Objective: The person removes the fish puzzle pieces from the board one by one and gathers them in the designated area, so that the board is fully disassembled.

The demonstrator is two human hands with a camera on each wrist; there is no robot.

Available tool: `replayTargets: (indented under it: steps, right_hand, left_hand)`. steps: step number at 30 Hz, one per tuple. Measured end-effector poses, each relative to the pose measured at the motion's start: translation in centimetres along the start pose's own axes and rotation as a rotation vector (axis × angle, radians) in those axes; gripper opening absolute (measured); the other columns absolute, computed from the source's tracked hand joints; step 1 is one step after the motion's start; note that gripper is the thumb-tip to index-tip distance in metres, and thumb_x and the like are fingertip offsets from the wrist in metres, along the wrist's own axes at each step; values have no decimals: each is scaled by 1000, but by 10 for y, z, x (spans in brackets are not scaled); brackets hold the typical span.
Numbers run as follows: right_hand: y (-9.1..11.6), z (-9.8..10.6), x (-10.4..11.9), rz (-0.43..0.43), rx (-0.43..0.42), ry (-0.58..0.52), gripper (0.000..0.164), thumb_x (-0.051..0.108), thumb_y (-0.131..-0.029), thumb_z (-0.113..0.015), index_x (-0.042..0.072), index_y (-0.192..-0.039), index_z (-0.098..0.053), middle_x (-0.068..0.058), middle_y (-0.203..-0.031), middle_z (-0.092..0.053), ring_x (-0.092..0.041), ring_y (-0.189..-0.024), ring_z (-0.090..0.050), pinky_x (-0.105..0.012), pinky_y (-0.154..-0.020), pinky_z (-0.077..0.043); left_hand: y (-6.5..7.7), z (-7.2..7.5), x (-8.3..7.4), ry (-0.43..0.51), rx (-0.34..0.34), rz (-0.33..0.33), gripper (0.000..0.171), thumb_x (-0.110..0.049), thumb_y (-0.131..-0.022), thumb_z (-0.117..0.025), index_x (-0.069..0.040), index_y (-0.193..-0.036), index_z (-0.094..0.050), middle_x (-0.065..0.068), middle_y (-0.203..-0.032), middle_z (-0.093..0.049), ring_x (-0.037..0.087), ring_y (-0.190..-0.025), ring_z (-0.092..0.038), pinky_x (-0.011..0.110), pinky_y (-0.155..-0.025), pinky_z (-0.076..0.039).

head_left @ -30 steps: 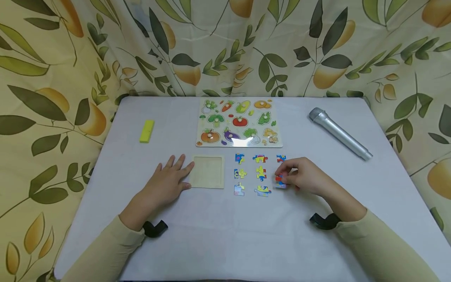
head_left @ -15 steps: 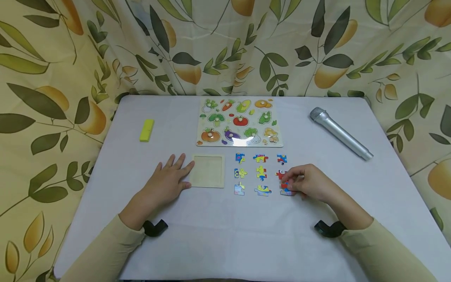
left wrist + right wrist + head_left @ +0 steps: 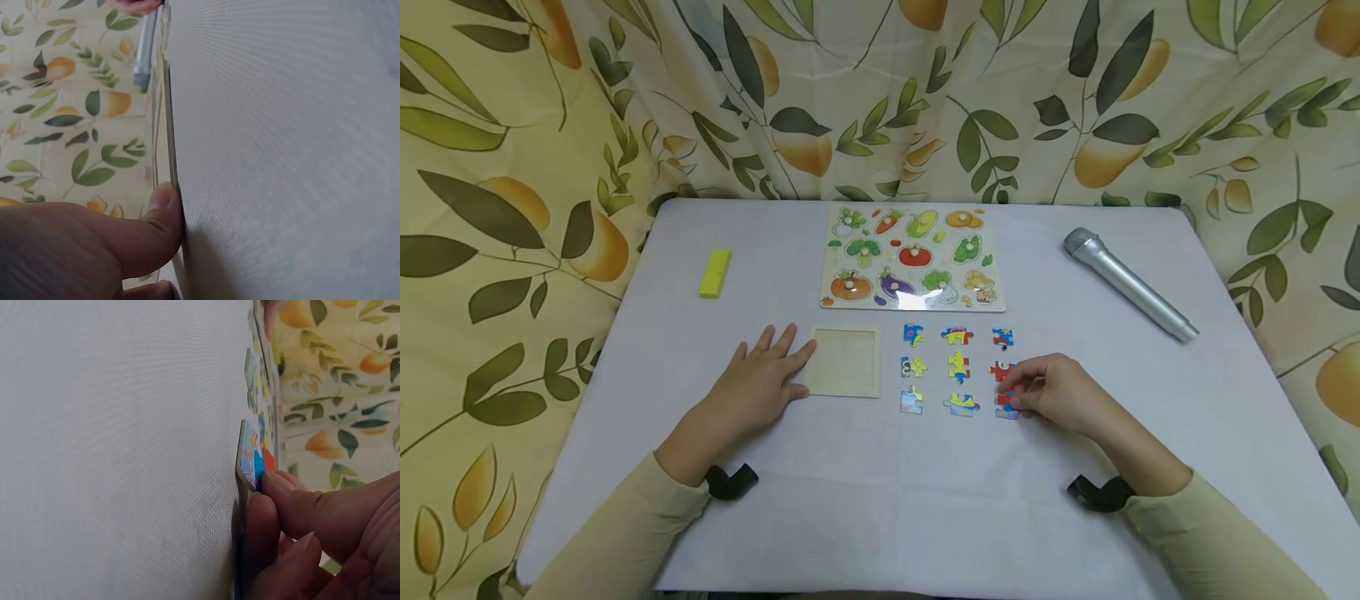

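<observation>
My right hand [image 3: 1060, 392] pinches a red and blue jigsaw piece [image 3: 250, 456] between thumb and fingers. This piece is at the lower right corner of a three-by-three grid of colourful pieces, and in the right wrist view its near edge is tilted slightly off the cloth. Just above it in the head view is another red piece [image 3: 1000, 371], partly behind the fingertips. Flat on the table with fingers spread, my left hand [image 3: 748, 383] touches the left edge of a square wooden puzzle tray [image 3: 842, 394]. In the left wrist view the thumb [image 3: 161, 200] rests against the tray's side.
Behind the pieces lies a vegetable peg puzzle board [image 3: 913, 257]. A silver microphone [image 3: 1131, 285] lies at the back right, a yellow block [image 3: 715, 272] at the back left. White cloth covers the table [image 3: 880, 517]; a leaf-patterned curtain [image 3: 880, 100] hangs behind it.
My right hand has moved toward me and slightly right with the pinched piece, uncovering the red piece and the upper right piece. My left hand has stayed by the tray.
</observation>
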State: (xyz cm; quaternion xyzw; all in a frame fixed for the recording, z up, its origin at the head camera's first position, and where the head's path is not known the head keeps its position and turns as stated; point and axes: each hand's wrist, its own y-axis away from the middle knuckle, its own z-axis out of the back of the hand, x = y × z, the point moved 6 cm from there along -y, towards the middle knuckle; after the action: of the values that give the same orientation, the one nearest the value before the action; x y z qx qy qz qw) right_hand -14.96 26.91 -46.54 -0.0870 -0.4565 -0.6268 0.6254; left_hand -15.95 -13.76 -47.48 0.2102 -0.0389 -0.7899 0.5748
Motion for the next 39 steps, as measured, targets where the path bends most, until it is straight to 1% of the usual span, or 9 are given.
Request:
replayTargets:
  steps: [5, 9, 14, 18, 23, 28, 32, 36, 39]
  right_hand:
    - [2, -1, 4, 12, -27, 60, 17, -3, -92, -78, 7, -106, -83, -7, -91, -71, -20, -72, -67, -26, -61, -56]
    - [4, 0, 6, 20, -35, 93, 17, -4, -92, -77, 7, -105, -83, -7, -91, -72, -19, -72, -67, -26, -62, -56]
    - [6, 0, 5, 7, -46, 101, 20, -5, -91, -75, 7, -106, -82, -6, -87, -70, -19, -71, -67, -26, -61, -53]
    - [6, 0, 5, 3, -68, 115, 20, -3, -89, -77, 8, -106, -82, -5, -85, -69, -18, -69, -67, -26, -60, -51]
    - [7, 3, 6, 6, -78, 118, 17, 2, -90, -81, 10, -105, -82, -5, -88, -69, -17, -69, -68, -26, -60, -52]
    - [7, 11, 4, -7, -70, 84, 18, 6, -94, -80, 10, -111, -82, -7, -94, -70, -19, -72, -70, -27, -60, -53]
    - [7, 19, 4, -25, -63, 56, 19, 9, -96, -79, 10, -115, -82, -8, -98, -71, -20, -73, -71, -29, -59, -55]
    - [7, 27, 9, -14, -70, 54, 24, 6, -96, -77, 7, -120, -80, -11, -102, -73, -21, -75, -70, -31, -59, -57]
    - [8, 37, 16, 6, -94, 73, 30, 3, -96, -76, 6, -126, -78, -14, -109, -77, -23, -78, -70, -32, -61, -60]
  left_hand:
    - [0, 1, -1, 0, -2, 4, 75, -38, -102, -73, -25, -168, -39, 15, -180, -21, 49, -167, -14, 78, -127, -17]
    - [0, 2, -2, 3, -11, 0, 74, -38, -102, -73, -25, -167, -40, 15, -179, -22, 49, -166, -14, 78, -127, -17]
    - [1, 1, -2, 4, -7, -4, 74, -39, -102, -73, -25, -168, -40, 15, -179, -21, 49, -166, -14, 78, -127, -16]
    - [0, 2, -2, -2, -11, -11, 74, -39, -102, -72, -24, -167, -40, 15, -179, -22, 50, -166, -15, 79, -127, -18]
    - [0, 2, -2, -2, -10, -7, 74, -39, -102, -72, -24, -168, -40, 15, -179, -22, 50, -166, -15, 79, -127, -17]
    - [0, 2, -2, -3, 3, -8, 75, -40, -103, -72, -25, -168, -39, 15, -180, -21, 49, -166, -15, 79, -127, -17]
    - [1, 3, -2, -23, 17, -31, 74, -41, -104, -70, -24, -169, -38, 16, -179, -22, 51, -166, -16, 79, -126, -20]
    - [1, 5, -2, -42, 50, -50, 73, -42, -106, -67, -23, -169, -37, 18, -179, -21, 51, -165, -16, 79, -125, -23]
    - [0, 7, -2, -54, 80, -57, 73, -43, -106, -66, -22, -170, -36, 19, -179, -21, 52, -165, -17, 78, -125, -25]
